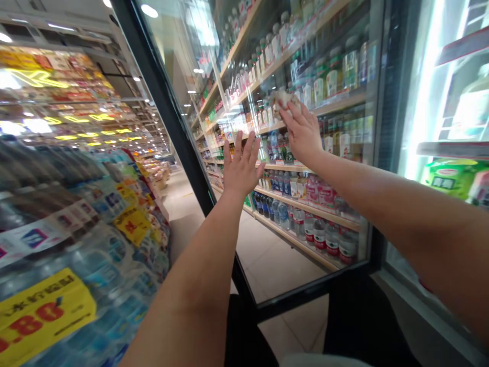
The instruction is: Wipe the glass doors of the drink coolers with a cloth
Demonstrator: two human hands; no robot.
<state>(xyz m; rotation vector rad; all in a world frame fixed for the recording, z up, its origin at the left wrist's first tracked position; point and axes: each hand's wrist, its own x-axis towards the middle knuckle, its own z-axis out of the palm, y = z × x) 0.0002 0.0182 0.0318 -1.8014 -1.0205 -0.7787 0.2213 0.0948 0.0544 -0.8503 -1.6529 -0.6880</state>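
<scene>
The right hand (306, 133) held a cloth (281, 96) under its fingers against the open glass door (298, 293), and the left hand (242, 171), its fingers spread wide, seemed to rest there too, so uneven pushing could have swung it, or bare fingers could have left smears.

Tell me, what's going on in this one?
A person stands at an open black-framed glass door beside a lit cooler in a shop. Their right hand holds a crumpled pale cloth up against the glass. The left hand holds nothing, spread open lower on the door. Packs of bottled drinks stand to the left.
</scene>
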